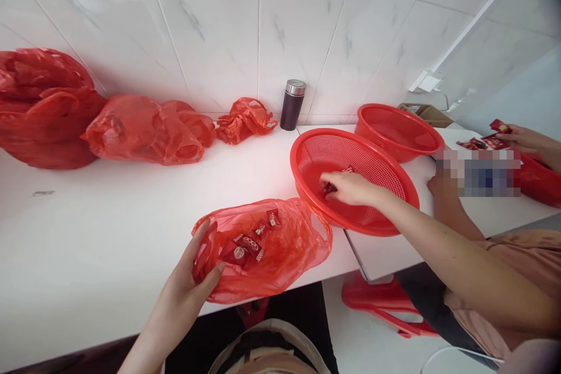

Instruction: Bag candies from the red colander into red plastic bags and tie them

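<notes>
Meanwhile the left hand [188, 286] is gripping the red bag [263, 248] of candies [249, 241]; the right hand [350, 188], in the red basket [350, 178], is seemingly pinching a candy.

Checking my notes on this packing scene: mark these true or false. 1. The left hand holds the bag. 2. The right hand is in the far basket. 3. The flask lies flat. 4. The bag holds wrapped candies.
1. True: the left hand grips the bag.
2. False: the right hand is in the near basket, not the far basket.
3. False: the flask stands upright.
4. True: candies show inside.
</notes>
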